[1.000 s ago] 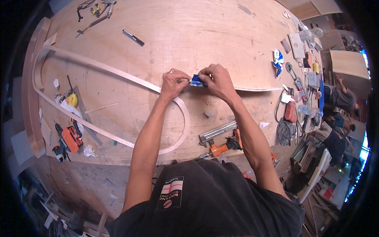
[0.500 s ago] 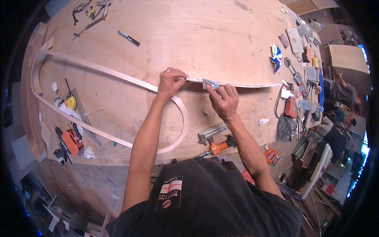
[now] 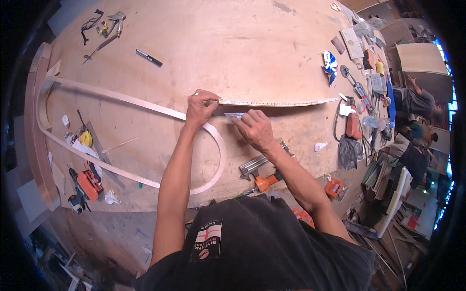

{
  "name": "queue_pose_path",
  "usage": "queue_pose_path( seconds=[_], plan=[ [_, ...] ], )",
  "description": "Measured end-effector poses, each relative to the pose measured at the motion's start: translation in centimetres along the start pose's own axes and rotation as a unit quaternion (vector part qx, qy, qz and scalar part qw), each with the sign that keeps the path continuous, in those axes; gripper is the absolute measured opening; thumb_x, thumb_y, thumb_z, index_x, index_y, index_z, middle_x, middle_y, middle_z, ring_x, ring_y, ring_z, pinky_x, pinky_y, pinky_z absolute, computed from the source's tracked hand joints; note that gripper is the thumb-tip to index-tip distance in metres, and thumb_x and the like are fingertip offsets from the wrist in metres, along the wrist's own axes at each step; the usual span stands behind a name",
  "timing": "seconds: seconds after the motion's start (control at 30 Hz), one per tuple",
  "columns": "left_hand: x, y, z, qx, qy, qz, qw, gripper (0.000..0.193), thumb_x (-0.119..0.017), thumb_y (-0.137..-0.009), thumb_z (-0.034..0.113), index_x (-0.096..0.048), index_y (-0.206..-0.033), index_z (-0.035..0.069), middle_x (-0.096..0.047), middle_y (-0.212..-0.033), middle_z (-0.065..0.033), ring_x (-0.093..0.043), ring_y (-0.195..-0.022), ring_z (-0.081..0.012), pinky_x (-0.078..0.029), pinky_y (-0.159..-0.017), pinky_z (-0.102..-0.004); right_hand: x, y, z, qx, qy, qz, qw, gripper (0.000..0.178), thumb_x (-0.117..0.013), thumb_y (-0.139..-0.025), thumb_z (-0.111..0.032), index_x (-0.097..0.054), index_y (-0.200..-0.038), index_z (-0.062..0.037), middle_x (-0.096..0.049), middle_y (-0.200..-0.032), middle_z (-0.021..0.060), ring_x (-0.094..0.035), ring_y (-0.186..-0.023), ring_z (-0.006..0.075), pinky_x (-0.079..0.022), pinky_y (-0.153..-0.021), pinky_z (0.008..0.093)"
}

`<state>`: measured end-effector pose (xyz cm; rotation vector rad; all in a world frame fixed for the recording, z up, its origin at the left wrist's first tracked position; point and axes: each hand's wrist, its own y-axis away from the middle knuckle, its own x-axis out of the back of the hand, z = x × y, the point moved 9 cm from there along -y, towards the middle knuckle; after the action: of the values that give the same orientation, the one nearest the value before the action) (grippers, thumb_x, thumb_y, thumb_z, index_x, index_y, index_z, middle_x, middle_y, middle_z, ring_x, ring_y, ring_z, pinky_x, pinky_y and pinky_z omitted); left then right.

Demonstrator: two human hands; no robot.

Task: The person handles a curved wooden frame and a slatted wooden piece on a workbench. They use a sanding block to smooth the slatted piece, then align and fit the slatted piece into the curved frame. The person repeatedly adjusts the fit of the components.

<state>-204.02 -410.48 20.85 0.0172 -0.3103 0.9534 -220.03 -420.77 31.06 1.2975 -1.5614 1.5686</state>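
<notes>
My left hand (image 3: 199, 110) is closed, its fingers pinching the near-left end of a long, thin, pale strip (image 3: 279, 104) with small printed marks along it. This strip reaches to the right in a slight curve, throwing a shadow on the wooden tabletop (image 3: 218, 53). Just below the strip, my right hand (image 3: 256, 130) is closed on a small grey, shiny folded sheet (image 3: 233, 115), whose exact kind I cannot make out. The sheet appears apart from the strip. Beside my left forearm curves a wide looped wooden band (image 3: 223, 150).
An orange-and-grey nail gun (image 3: 266, 182) lies below my right hand. A dark marker (image 3: 148, 57) and pliers-like tools (image 3: 116, 24) are farther off. At left is an orange tool (image 3: 89, 184); bottles, a red tool (image 3: 353, 123) and a black bag (image 3: 350, 151) line the right. Another person (image 3: 415, 104) is beyond.
My right hand has drawn the grey sheet left and toward me, off the strip. My left hand still pinches the strip's end. The whole view has shifted slightly.
</notes>
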Motion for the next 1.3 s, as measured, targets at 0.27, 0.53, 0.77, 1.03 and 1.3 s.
queue_pose_path(
  seconds=[0.27,0.53,0.77,1.03,1.3],
  plan=[
    [0.0,0.1,0.6,0.009,0.016,0.003,1.000,0.022,-0.070,-0.074,-0.005,-0.081,-0.091,0.003,-0.077,-0.090,-0.0113,-0.068,-0.093,-0.0212,-0.060,-0.082,-0.0329,3.1,3.6,4.2,-0.041,0.068,0.005,0.997,0.024,-0.075,-0.078,-0.010,-0.074,-0.102,-0.0126,-0.054,-0.079,0.0017,-0.058,-0.079,0.0219,-0.047,-0.068,0.0384],
    [-0.2,0.1,1.0,0.009,0.002,-0.012,1.000,0.023,-0.070,-0.075,-0.007,-0.081,-0.093,0.002,-0.077,-0.091,-0.0120,-0.067,-0.096,-0.0197,-0.060,-0.082,-0.0321,5.2,7.0,8.3,-0.068,0.098,0.003,0.993,0.024,-0.074,-0.079,-0.008,-0.073,-0.103,-0.0115,-0.054,-0.080,0.0026,-0.057,-0.077,0.0216,-0.048,-0.069,0.0374],
    [-0.1,0.0,0.5,0.009,0.010,-0.015,1.000,0.025,-0.071,-0.074,-0.008,-0.081,-0.095,0.003,-0.077,-0.094,-0.0111,-0.065,-0.100,-0.0209,-0.057,-0.088,-0.0337,7.5,8.9,11.3,-0.097,0.133,0.016,0.986,0.027,-0.076,-0.076,-0.006,-0.072,-0.102,-0.0131,-0.054,-0.079,0.0031,-0.058,-0.078,0.0226,-0.049,-0.070,0.0387],
    [-0.3,0.2,1.0,0.031,-0.011,-0.020,0.999,0.023,-0.071,-0.074,-0.007,-0.081,-0.093,0.001,-0.077,-0.092,-0.0103,-0.064,-0.100,-0.0212,-0.054,-0.090,-0.0339,10.2,12.8,17.0,-0.133,0.182,0.030,0.974,0.023,-0.076,-0.077,-0.007,-0.071,-0.098,-0.0149,-0.057,-0.082,0.0027,-0.058,-0.079,0.0237,-0.048,-0.070,0.0395],
    [0.0,0.9,0.5,0.030,-0.038,-0.025,0.999,0.024,-0.070,-0.075,-0.007,-0.081,-0.095,0.002,-0.076,-0.097,-0.0109,-0.066,-0.101,-0.0221,-0.054,-0.091,-0.0336,12.0,16.2,20.4,-0.161,0.220,0.039,0.961,0.018,-0.076,-0.078,-0.007,-0.071,-0.095,-0.0140,-0.057,-0.081,0.0036,-0.059,-0.077,0.0248,-0.047,-0.069,0.0406]
  ],
)
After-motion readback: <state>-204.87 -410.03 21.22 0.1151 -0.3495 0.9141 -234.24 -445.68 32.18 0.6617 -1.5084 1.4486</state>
